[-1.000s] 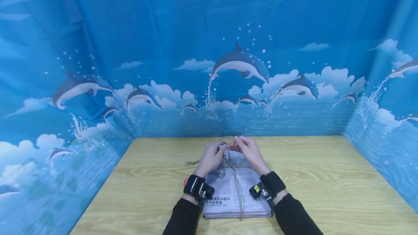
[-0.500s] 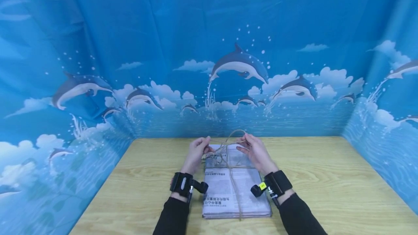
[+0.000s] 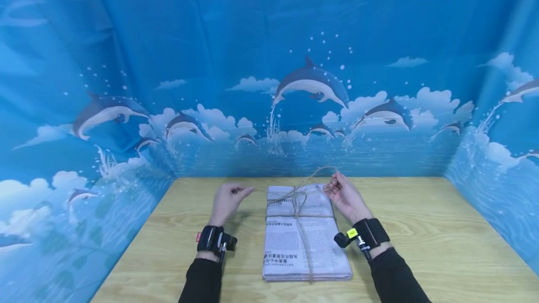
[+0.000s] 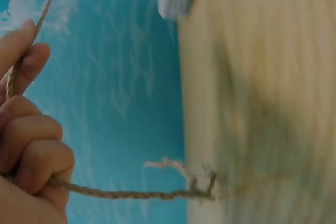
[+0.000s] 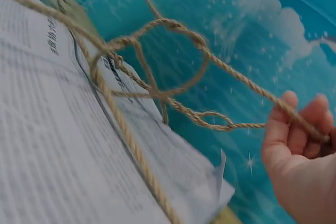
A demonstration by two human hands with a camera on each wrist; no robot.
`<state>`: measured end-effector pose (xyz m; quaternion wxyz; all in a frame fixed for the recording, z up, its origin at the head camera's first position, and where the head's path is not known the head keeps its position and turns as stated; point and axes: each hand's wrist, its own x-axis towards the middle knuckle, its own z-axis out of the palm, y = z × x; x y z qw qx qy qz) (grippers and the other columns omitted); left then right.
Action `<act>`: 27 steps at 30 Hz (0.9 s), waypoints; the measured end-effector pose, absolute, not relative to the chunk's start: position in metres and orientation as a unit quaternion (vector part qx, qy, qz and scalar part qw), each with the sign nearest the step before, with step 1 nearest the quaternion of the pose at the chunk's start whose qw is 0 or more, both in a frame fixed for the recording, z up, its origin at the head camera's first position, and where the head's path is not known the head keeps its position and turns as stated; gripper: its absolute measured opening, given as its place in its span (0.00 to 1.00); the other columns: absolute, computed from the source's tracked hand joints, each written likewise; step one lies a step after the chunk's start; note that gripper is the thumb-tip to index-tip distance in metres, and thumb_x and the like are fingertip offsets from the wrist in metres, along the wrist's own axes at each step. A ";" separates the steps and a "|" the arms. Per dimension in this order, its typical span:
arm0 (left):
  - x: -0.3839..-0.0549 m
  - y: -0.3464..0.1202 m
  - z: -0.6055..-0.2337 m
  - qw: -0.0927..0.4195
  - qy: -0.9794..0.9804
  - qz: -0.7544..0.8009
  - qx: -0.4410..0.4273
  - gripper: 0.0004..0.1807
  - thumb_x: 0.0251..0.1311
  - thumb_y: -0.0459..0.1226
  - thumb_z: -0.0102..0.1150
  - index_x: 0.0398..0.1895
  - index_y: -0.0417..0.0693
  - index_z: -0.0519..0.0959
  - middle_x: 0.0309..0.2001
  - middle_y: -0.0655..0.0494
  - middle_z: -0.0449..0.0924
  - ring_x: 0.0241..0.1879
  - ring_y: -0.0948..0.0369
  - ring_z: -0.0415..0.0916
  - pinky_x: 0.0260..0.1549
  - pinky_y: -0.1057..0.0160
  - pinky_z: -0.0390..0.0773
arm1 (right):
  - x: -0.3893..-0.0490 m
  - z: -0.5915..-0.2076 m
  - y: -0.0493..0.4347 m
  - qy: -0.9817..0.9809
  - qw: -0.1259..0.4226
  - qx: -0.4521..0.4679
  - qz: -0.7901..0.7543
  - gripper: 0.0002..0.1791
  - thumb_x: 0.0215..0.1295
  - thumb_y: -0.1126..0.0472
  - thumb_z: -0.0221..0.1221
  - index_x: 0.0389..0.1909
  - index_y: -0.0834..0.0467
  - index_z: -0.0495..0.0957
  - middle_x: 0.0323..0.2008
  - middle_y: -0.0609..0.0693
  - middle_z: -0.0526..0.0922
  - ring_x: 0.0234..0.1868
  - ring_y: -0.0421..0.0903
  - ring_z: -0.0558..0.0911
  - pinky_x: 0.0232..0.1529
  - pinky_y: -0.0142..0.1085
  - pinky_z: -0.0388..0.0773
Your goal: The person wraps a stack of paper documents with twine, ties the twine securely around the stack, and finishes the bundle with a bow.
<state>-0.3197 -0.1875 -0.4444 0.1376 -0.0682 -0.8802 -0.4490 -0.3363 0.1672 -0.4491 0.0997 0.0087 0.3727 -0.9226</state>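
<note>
A stack of folded newspapers lies on the table, with brown twine crossing it lengthwise and widthwise. Left of the stack, my left hand pinches one strand. In the left wrist view its fingers curl round the twine, whose frayed end sticks out below. My right hand, off the stack's far right corner, grips another length. Loose loops and a knot gather over the far part of the stack in the right wrist view, and two strands run from there to the right hand.
The wood-grain table extends on both sides of the stack. A blue dolphin-print curtain stands behind it and along both sides. Each wrist carries a strapped camera, the left one and the right one.
Both hands were together above the stack's far end and have moved apart, the left well to the left, the right to the right. The twine between them has been drawn out sideways.
</note>
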 end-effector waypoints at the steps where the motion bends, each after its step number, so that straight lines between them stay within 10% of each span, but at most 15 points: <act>1: -0.320 -0.192 -0.446 0.135 -0.886 -0.439 -0.069 0.18 0.59 0.56 0.64 0.25 0.53 0.86 0.16 0.60 0.69 0.17 0.61 0.63 0.23 0.64 0.65 | -0.337 -0.451 0.170 0.368 0.100 0.014 -0.924 0.16 0.79 0.53 0.40 0.34 0.55 0.71 0.26 0.43 0.70 0.28 0.37 0.70 0.41 0.28 0.75; 9: -0.324 -0.225 -0.462 0.068 -0.906 -0.416 -0.041 0.19 0.64 0.49 0.62 0.24 0.44 0.87 0.20 0.56 0.77 0.14 0.62 0.56 0.20 0.63 0.63 | -0.344 -0.464 0.193 0.408 0.096 0.038 -0.907 0.14 0.78 0.52 0.39 0.36 0.53 0.69 0.23 0.42 0.66 0.24 0.36 0.63 0.29 0.26 0.64; 16: -0.323 -0.247 -0.472 -0.004 -0.923 -0.385 -0.010 0.27 0.61 0.46 0.64 0.08 0.44 0.71 0.10 0.61 0.58 0.11 0.63 0.51 0.16 0.66 0.57 | -0.346 -0.476 0.210 0.465 0.088 0.021 -0.881 0.15 0.80 0.54 0.37 0.36 0.53 0.69 0.24 0.42 0.66 0.25 0.36 0.62 0.27 0.26 0.62; 27: -0.313 -0.266 -0.468 -0.052 -0.935 -0.350 -0.012 0.16 0.57 0.44 0.68 0.17 0.44 0.86 0.23 0.59 0.83 0.17 0.64 0.59 0.21 0.67 0.59 | -0.346 -0.483 0.224 0.501 0.097 0.009 -0.860 0.14 0.80 0.55 0.35 0.37 0.54 0.67 0.25 0.43 0.63 0.25 0.38 0.60 0.25 0.27 0.58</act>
